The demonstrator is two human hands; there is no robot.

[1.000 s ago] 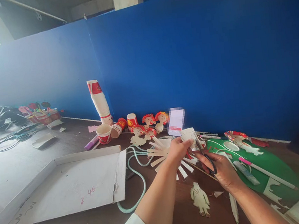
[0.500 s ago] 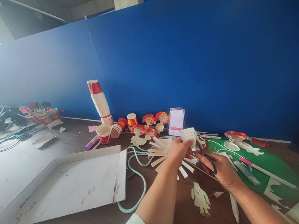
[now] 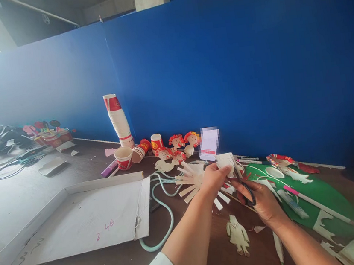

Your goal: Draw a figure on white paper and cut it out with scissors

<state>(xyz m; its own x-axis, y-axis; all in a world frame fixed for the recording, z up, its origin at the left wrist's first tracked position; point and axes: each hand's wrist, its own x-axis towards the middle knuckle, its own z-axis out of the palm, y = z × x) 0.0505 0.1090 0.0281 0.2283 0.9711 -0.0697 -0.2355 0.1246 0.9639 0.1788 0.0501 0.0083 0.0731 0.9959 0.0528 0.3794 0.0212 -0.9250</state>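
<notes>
close together, left hand (image 3: pixel 215 178) pinches white card (image 3: pixel 226 160); right hand (image 3: pixel 265 202) curls around black-handled scissors (image 3: pixel 251 193).

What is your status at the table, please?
Left hand holds paper. Right hand grips scissors, at the paper's edge. Strips and cut-out close by.

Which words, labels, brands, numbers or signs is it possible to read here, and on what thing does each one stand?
"2": pink handwriting on the white cardboard tray.
"46", apparently: same tray, same pink.
Paper cups: print too small to read.
Pale packet: blurred, unreadable.
Paper in the left hand: faint marks, too small to read.
</notes>
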